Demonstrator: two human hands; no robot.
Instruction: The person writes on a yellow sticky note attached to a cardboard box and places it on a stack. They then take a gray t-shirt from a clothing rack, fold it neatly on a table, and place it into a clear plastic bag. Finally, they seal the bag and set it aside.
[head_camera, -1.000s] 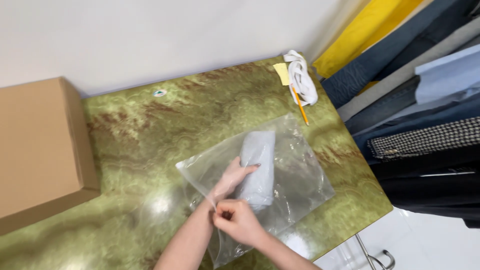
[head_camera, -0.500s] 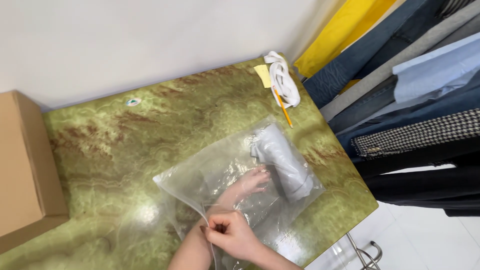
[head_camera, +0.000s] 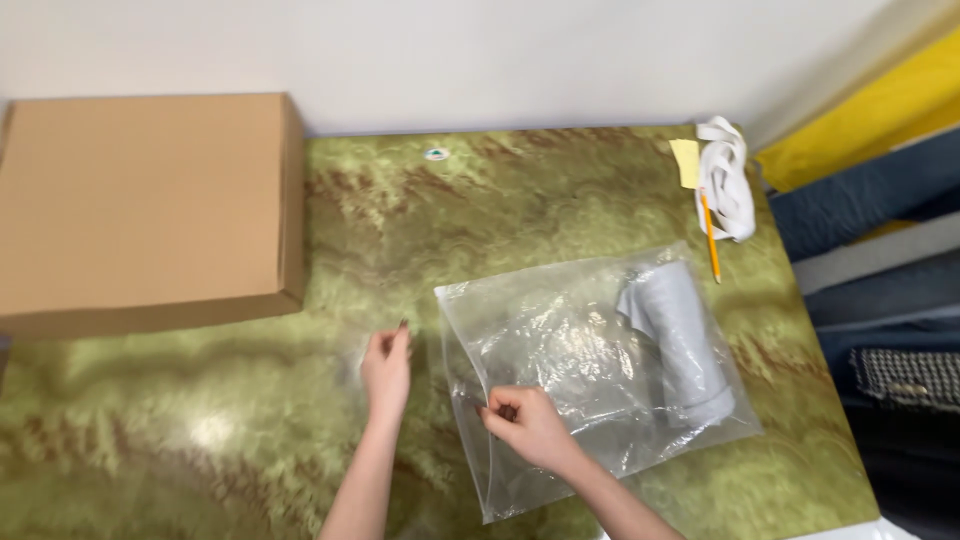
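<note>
A clear plastic bag (head_camera: 570, 350) lies flat on the green marbled table (head_camera: 480, 200). Inside it, at the right end, sits a folded grey cloth (head_camera: 680, 345). My right hand (head_camera: 525, 425) pinches the bag's open left edge between thumb and fingers. My left hand (head_camera: 387, 365) rests flat on the table just left of the bag, fingers together, holding nothing.
A flat brown cardboard box (head_camera: 150, 205) lies at the table's left back. At the back right are a yellow pencil (head_camera: 708, 235), a yellow sticky note (head_camera: 686, 162) and a white cloth strip (head_camera: 732, 180). Hanging clothes (head_camera: 880, 290) crowd the right side.
My left hand has come out of the bag and now lies on the table beside it. The grey cloth stays at the bag's far end. My view has swung left, showing more of the box.
</note>
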